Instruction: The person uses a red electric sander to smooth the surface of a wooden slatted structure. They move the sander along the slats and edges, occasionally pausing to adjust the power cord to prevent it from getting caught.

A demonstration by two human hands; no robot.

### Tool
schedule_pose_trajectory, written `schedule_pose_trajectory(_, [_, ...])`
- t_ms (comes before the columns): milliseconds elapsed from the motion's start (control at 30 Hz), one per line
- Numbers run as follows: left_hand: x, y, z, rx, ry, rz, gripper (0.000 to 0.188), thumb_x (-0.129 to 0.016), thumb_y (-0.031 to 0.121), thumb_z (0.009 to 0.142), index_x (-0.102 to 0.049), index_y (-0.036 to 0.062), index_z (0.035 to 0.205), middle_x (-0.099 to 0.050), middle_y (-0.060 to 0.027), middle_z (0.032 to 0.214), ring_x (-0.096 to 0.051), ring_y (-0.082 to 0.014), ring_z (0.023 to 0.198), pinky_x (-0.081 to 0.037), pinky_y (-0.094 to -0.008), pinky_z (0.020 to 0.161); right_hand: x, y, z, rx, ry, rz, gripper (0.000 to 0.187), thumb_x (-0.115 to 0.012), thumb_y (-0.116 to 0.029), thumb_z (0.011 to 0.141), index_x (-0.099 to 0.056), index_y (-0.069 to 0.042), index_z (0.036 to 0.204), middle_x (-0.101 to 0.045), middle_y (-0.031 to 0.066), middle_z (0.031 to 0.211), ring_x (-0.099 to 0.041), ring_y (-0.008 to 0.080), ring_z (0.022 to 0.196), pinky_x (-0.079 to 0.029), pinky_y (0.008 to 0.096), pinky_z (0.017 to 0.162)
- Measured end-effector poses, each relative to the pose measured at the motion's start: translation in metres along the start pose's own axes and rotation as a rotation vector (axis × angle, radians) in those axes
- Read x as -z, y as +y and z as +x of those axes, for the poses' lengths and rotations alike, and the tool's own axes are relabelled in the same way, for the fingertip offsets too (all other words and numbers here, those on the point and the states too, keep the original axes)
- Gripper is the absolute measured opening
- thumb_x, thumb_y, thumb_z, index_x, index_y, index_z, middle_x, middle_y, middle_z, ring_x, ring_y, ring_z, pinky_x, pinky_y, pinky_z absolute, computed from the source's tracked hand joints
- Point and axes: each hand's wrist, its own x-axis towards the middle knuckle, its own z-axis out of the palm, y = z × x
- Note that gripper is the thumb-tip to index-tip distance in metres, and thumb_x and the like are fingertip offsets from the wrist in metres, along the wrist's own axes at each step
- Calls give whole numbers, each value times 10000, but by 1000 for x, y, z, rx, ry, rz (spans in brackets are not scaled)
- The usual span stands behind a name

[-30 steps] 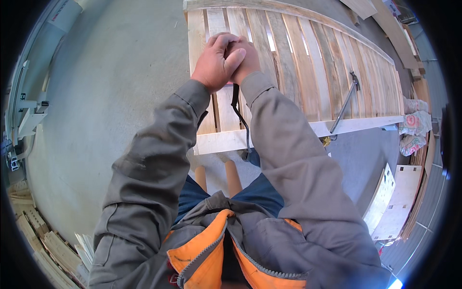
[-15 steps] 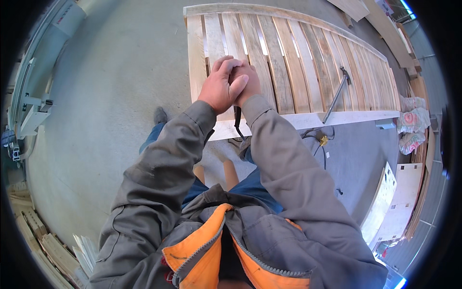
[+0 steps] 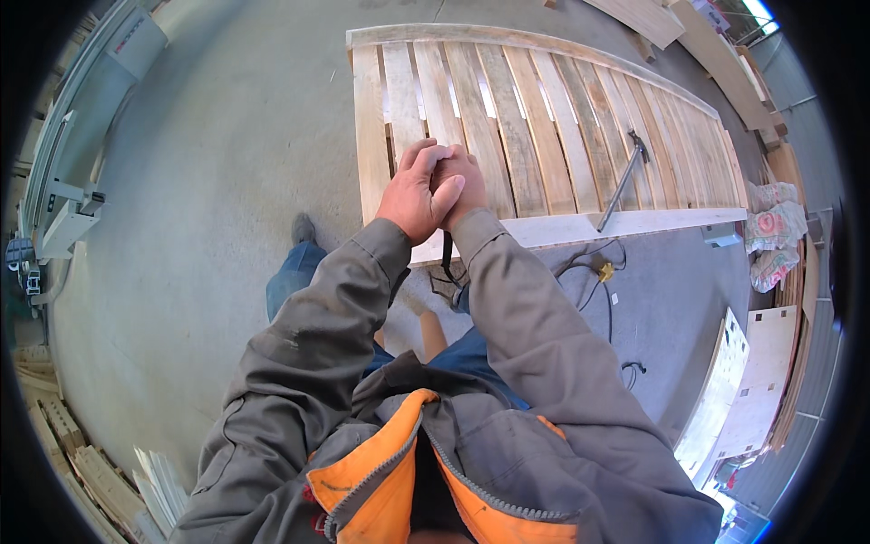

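Note:
My left hand (image 3: 420, 192) and my right hand (image 3: 460, 181) are closed together over the near left end of a slatted wooden panel (image 3: 372, 127). The fingers of both hands are bent and the palms face each other, so anything between them is hidden. A black strap or cord (image 3: 447, 250) hangs just below the hands, past the panel's pale near rail. Farther right, a claw hammer (image 3: 620, 183) lies across the slats, its head on the panel and its handle end over the near rail.
On the floor by the near rail lie a dark cable (image 3: 609, 304) and a yellow connector (image 3: 606, 271). Printed sacks (image 3: 772, 238) and wooden boards (image 3: 759, 376) stand at the right. A long machine (image 3: 68, 195) runs along the left, with timber strips (image 3: 100, 471) nearer me.
The panel and both clasped hands sit slightly lower in the picture, as my view has shifted. The hands keep the same clasp, and the hammer stays on the slats.

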Motion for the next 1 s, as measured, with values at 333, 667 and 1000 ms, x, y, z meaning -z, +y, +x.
schedule_pose_trajectory(333, [21, -22, 38, 17, 8, -70, 558, -650, 393, 971, -586, 86, 1432, -487, -232, 1499, -507, -391, 1397, -421, -444, 1172, -8, -4, 49, -15, 40, 28, 271, -639, -251, 890, -718, -122, 1114, -720, 53, 1126, -578, 268, 1180, -475, 383, 965])
schedule_pose_trajectory(667, [32, -51, 97, -7, 63, -18, 512, -618, 447, 946, -680, 136, 1348, -528, -206, 1482, -510, -382, 1389, -449, -445, 1145, -17, 9, 115, -39, 47, 92, 275, -662, -238, 878, -728, -124, 1119, -728, 71, 1158, -613, 267, 1196, -489, 396, 1003])
schedule_pose_trajectory(1000, [38, -75, 148, -28, 98, -47, 537, -630, 449, 939, -691, 93, 1337, -586, -157, 1431, -513, -319, 1374, -428, -417, 1154, -28, 26, 173, -12, 108, 59, 260, -657, -228, 904, -744, -131, 1129, -732, 57, 1205, -615, 253, 1209, -501, 375, 1011])
